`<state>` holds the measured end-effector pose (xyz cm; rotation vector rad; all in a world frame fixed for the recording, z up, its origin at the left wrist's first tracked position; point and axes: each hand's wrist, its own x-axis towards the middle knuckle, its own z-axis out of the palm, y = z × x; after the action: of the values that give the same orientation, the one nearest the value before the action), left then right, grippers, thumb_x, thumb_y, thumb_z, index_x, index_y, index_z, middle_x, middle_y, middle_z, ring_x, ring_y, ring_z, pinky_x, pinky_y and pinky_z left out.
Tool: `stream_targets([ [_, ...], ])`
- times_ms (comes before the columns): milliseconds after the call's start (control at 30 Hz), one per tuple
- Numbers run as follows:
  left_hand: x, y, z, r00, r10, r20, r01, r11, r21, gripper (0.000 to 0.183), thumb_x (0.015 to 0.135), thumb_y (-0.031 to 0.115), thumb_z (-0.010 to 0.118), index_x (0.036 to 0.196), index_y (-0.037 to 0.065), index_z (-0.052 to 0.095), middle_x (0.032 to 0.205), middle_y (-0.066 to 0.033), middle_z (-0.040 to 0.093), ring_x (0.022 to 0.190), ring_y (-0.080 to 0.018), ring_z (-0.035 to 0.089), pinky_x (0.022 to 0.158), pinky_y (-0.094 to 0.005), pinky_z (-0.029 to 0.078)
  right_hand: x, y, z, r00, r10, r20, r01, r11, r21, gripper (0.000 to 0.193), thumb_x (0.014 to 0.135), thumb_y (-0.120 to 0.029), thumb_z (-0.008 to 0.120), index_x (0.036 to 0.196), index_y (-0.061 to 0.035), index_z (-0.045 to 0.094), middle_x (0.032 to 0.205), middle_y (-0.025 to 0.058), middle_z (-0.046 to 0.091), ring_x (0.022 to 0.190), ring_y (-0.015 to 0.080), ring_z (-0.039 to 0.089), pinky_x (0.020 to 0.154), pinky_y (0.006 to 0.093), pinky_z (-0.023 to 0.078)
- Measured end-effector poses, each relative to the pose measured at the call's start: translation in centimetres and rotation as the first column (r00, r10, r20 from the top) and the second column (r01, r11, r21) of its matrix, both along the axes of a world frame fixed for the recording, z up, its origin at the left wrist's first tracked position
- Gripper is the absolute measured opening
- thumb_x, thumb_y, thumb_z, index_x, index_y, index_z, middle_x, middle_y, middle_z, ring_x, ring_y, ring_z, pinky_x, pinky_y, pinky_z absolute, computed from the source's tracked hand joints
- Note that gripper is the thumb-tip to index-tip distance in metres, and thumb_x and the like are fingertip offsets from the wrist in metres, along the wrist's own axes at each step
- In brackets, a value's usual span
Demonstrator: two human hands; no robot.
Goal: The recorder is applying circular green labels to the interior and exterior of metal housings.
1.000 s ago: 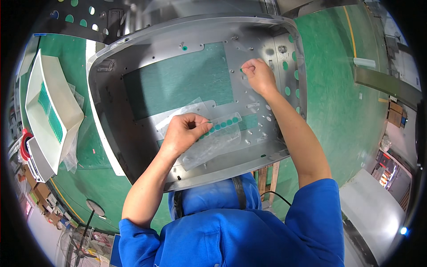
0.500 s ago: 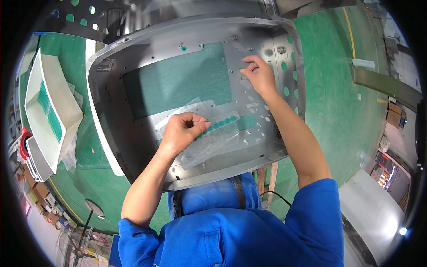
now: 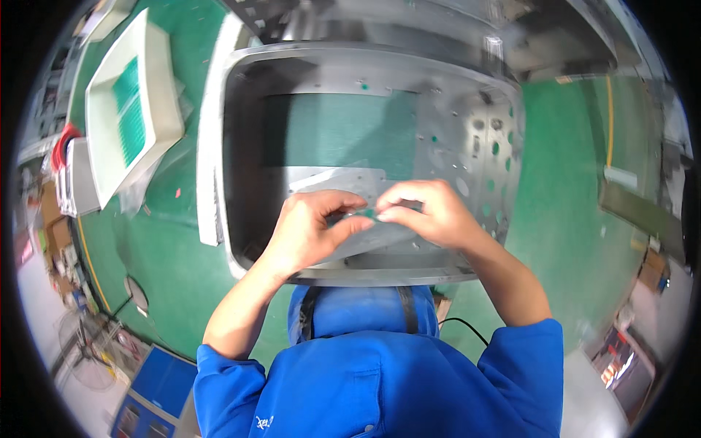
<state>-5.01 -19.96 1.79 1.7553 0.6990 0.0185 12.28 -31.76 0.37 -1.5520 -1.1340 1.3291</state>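
Observation:
My left hand [image 3: 303,228] pinches a clear plastic sheet of round green stickers [image 3: 364,213] between thumb and fingers. At the sheet's end my right hand [image 3: 431,210] has its thumb and forefinger brought together at the green stickers; blur hides whether one is peeled off. Both hands are over the near part of a large grey metal housing [image 3: 365,275], a shallow tub with rounded corners. A wide rectangular opening [image 3: 339,131] in its bottom shows green floor. Small green spots [image 3: 434,139] dot the inner panel, and studs stand on it.
To the left a white bin [image 3: 162,95] holds a green sheet [image 3: 128,109], with clear plastic beside it. More metalwork [image 3: 409,22] stands beyond the housing. A fan [image 3: 135,293] and a blue cabinet [image 3: 164,379] are at lower left. A dark cable [image 3: 467,323] runs by my right side.
My right hand has come from the housing's right inner panel down to the sticker sheet in my left hand. A green spot shows near where it was. The whole view has shifted and turned.

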Motion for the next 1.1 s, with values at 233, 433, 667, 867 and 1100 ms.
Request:
stream_targets([
  [233,-5.0,-2.4,3.3,0.965,0.255,0.067,-0.244,0.960,-0.138,0.013,0.071,0.008,0.070,0.080,0.000,0.064,0.072,-0.0059,0.063,0.065,-0.0076,0.057,0.057,-0.0219,0.044,-2.9,0.2,3.8,0.994,0.099,0.036,-0.102,0.989,0.108,0.010,0.079,-0.009,0.061,0.087,-0.0043,0.064,0.080,0.0075,0.065,0.075,0.0156,0.060,0.070,0.0294,0.045],
  [433,-7.4,-4.5,5.3,0.948,0.316,0.032,-0.313,0.947,-0.078,0.011,0.072,0.009,0.068,0.078,0.000,0.064,0.068,-0.0052,0.062,0.061,-0.0063,0.055,0.054,-0.0227,0.043,-6.1,-0.7,5.2,0.999,0.036,-0.021,-0.032,0.988,0.152,0.011,0.072,-0.006,0.066,0.083,-0.0060,0.064,0.079,0.0068,0.065,0.073,0.0202,0.059,0.072,0.0314,0.042],
  [667,-10.2,-7.1,4.5,0.903,0.414,-0.114,-0.429,0.850,-0.305,0.015,0.072,0.010,0.070,0.078,-0.002,0.063,0.063,-0.0030,0.060,0.051,-0.0052,0.052,0.044,-0.0197,0.039,-9.6,-3.2,4.5,0.912,-0.027,0.409,-0.183,0.866,0.465,0.009,0.071,-0.001,0.065,0.078,-0.0053,0.061,0.084,0.0048,0.064,0.075,0.0181,0.059,0.074,0.0304,0.041],
  [867,-13.5,-10.7,0.8,0.852,0.378,-0.362,-0.511,0.454,-0.730,0.019,0.072,0.012,0.071,0.079,-0.003,0.062,0.059,-0.0035,0.057,0.044,-0.0049,0.047,0.039,-0.0181,0.035,-8.6,-3.1,1.7,0.982,0.009,0.190,-0.067,0.951,0.300,0.005,0.074,0.001,0.060,0.075,-0.0017,0.056,0.084,0.0085,0.058,0.077,0.0150,0.056,0.068,0.0273,0.044],
  [1100,-15.5,-16.5,-4.4,0.864,0.365,-0.347,-0.503,0.599,-0.623,0.017,0.074,0.011,0.070,0.080,-0.002,0.062,0.060,-0.0027,0.058,0.048,-0.0050,0.051,0.042,-0.0184,0.039,-2.1,2.2,-11.9,0.901,-0.034,0.432,0.082,0.992,-0.092,0.007,0.074,-0.011,0.063,0.079,-0.0056,0.062,0.080,0.0053,0.058,0.071,0.0166,0.055,0.066,0.0297,0.044],
])
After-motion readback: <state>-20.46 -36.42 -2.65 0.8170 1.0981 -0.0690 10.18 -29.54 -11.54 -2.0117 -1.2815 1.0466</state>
